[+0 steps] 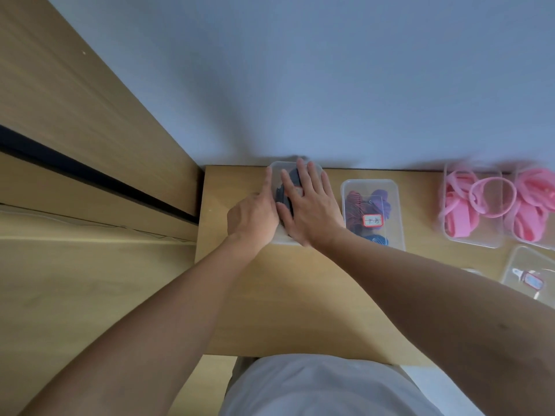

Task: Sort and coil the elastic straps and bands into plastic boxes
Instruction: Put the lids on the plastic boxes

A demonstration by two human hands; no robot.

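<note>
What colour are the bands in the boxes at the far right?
The bands are pink, clearest in the head view.

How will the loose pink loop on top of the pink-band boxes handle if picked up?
The pink loop is probably light and floppy: a thin band, lying in a loose oval. Pinched at one point, it would likely sag into a strand. It rests over a clear box holding other pink bands, so it might snag or drag one along.
</note>
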